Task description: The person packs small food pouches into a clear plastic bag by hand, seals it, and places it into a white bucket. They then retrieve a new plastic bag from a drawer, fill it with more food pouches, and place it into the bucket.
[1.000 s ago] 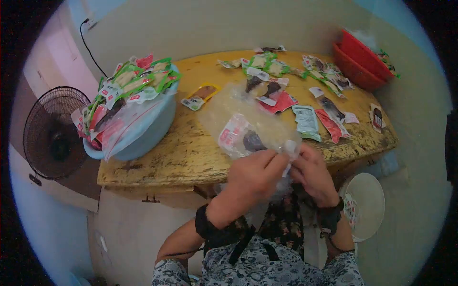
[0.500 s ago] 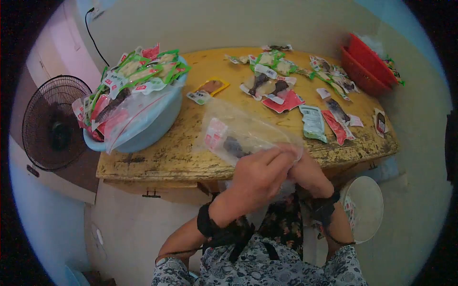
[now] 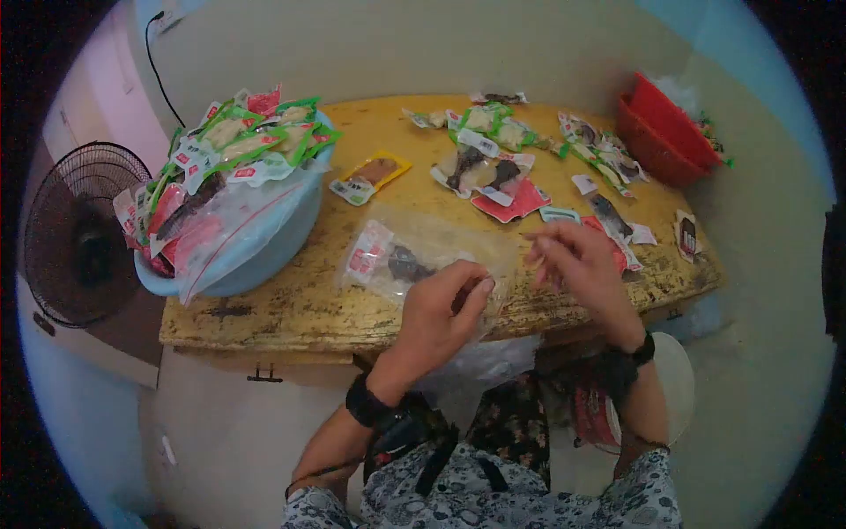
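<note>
Left hand (image 3: 448,304) in a pinch on clear bag (image 3: 427,240) near table edge (image 3: 264,335); loosely uncurled right hand (image 3: 577,264) apart

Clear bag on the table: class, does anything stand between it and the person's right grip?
Nothing visible stands between the right grip and the right end of the clear bag. The left grip is at the bag's near side, outside that gap.

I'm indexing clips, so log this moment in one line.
left hand: at clear bag | right hand: open, beside clear bag | basin: heaped with packets
</note>
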A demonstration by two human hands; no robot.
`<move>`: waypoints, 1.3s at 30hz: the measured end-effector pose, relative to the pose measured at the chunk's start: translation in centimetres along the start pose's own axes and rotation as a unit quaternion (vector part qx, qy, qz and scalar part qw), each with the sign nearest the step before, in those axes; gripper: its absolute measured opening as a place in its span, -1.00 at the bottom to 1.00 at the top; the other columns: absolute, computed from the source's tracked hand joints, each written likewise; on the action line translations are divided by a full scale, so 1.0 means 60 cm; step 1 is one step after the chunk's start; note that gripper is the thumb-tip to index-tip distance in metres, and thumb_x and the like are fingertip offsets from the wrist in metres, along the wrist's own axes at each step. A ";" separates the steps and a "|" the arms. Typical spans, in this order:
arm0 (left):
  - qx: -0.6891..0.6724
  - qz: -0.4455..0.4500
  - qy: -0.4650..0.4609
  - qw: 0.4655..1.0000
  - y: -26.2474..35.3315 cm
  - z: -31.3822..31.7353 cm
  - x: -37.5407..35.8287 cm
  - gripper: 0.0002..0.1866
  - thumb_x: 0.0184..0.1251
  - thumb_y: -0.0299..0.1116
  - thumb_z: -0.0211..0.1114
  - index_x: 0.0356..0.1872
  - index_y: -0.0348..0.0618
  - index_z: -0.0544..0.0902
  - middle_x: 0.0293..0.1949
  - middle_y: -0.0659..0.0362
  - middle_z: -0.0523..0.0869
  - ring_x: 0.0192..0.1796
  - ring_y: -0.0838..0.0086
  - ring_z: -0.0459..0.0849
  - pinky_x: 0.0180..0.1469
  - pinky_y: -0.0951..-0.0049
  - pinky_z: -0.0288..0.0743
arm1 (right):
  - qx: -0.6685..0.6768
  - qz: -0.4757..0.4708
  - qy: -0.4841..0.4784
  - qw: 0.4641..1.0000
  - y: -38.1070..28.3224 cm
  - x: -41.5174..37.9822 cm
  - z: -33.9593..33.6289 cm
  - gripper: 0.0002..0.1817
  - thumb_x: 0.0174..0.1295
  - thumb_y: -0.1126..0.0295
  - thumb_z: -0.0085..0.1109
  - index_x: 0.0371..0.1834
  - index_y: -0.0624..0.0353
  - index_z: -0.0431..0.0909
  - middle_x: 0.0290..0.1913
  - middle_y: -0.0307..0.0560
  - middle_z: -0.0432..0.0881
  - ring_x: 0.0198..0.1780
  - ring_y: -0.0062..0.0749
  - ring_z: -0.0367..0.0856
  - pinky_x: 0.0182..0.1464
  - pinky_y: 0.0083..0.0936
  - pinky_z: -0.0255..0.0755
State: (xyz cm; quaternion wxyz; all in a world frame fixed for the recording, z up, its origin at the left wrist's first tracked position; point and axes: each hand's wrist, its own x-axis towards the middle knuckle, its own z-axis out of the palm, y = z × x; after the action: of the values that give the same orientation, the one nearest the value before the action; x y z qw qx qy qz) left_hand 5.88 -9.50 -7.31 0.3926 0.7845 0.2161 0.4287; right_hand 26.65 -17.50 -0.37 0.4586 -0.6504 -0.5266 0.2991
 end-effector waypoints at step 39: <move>-0.021 -0.061 -0.003 0.998 0.001 0.000 -0.003 -0.90 0.48 -0.39 0.30 -0.17 -0.21 0.63 -0.42 0.29 0.64 -0.39 0.69 0.54 -0.32 0.54 0.45 | 0.195 -0.016 0.293 0.936 0.099 -0.147 -0.032 -0.63 0.56 0.33 -0.06 0.31 0.30 0.40 -0.08 0.05 0.71 -0.34 -0.32 0.79 -0.42 -0.50 0.67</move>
State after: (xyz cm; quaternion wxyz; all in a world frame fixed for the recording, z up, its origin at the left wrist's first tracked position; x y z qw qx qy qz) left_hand 5.81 -9.66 -7.36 0.4348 0.7625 0.2539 0.4062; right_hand 28.40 -26.62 -5.85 0.7146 -0.5987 -0.3108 0.1850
